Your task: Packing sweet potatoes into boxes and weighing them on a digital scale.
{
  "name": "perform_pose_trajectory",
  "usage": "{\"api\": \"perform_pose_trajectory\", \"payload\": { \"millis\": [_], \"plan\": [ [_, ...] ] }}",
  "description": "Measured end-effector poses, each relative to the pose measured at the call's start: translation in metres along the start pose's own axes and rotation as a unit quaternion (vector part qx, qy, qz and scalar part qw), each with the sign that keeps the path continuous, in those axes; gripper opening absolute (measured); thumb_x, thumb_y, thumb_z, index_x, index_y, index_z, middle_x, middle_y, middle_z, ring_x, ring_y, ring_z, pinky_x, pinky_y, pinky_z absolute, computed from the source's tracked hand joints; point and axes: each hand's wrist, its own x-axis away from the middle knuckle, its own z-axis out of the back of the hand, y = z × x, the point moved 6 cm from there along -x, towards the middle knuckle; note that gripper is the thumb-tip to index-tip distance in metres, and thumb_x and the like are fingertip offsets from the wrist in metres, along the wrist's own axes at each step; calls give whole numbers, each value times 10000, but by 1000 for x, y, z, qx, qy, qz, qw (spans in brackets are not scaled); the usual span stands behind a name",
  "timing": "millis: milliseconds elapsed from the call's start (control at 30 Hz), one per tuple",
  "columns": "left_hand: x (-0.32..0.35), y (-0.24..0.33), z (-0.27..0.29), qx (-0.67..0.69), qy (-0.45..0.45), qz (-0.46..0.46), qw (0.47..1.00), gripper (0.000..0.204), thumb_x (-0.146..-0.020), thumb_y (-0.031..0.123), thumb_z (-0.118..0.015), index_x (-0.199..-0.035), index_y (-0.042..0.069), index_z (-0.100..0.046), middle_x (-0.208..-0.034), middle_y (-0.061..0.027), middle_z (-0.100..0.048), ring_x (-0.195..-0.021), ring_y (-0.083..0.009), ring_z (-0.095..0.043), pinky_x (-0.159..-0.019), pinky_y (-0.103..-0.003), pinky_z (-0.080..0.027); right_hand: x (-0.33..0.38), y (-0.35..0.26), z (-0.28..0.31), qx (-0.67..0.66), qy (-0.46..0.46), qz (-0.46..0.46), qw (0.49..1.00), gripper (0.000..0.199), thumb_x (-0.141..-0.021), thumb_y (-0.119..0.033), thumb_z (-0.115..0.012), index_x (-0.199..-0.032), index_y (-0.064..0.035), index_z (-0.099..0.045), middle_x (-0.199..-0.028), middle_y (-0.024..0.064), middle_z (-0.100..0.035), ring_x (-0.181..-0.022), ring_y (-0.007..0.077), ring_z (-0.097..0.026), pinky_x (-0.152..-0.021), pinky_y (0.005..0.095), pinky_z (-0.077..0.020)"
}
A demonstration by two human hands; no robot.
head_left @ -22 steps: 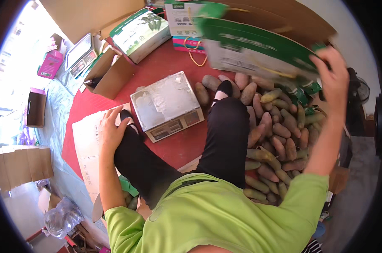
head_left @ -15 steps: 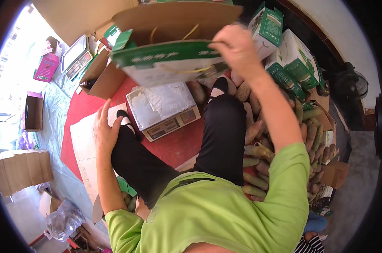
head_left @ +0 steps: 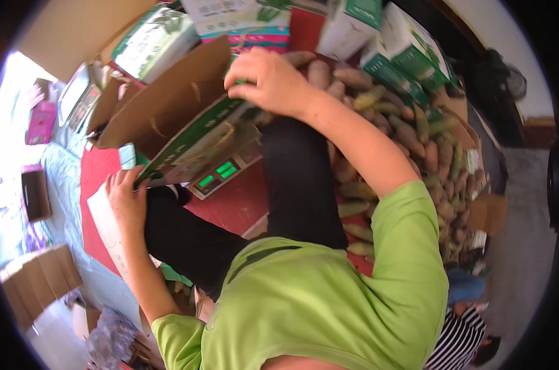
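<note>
An open white-and-green carton (head_left: pixel 187 145) with cord handles stands tilted over a scale (head_left: pixel 233 168), whose display is lit green. It hides most of the scale, and I cannot tell whether it rests on the pan. My left hand (head_left: pixel 125 200) is closed on the carton's near left corner. At the opposite end my right hand (head_left: pixel 270 83) grips the upper corner, fingers bent over the rim. The part of the carton's inside that I can see is bare brown cardboard; its bottom is hidden. My black-trousered legs lie either side of the scale on a red mat (head_left: pixel 221 213).
Long green and brown root vegetables (head_left: pixel 409 139) are heaped on the right. Green-and-white boxes (head_left: pixel 409 52) stand behind them, more boxes (head_left: pixel 156 43) at the far left. A second scale (head_left: pixel 79 102) sits left. Someone in a striped top (head_left: pixel 455 339) is at lower right.
The carton has come down and nearer, turning so its left end points toward me. My left hand has taken hold of its corner. The scale's display now shows lit green.
</note>
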Motion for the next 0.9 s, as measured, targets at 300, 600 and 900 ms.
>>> {"api": "perform_pose_trajectory", "payload": {
  "millis": [300,600,900],
  "plan": [
    [7,1,3,1,11,12,1000,147,-811,118,-666,-949,70,-659,-892,-83,-625,-860,-313,-591,-800,-401,-440,247,125,83,130,3,-407,904,141,-803,-139,-658,-908,-45,-647,-859,102,-637,-780,255,-610,-722,339,-487],
    [5,-8,-11,31,6,-8,999,151,-822,97,-660,-964,45,-648,-900,-91,-630,-817,-316,-604,-717,-400,-453,510,83,72,134,-17,-685,716,247,-783,-262,-718,-889,-45,-669,-826,149,-669,-807,287,-650,-739,382,-497],
    [7,-10,-4,19,5,6,1000,173,-818,99,-661,-989,65,-659,-918,-93,-632,-858,-320,-606,-728,-404,-458,543,35,62,148,-108,-725,664,323,-795,-362,-689,-876,-49,-700,-784,174,-670,-776,312,-666,-698,405,-497]
  ]
}}
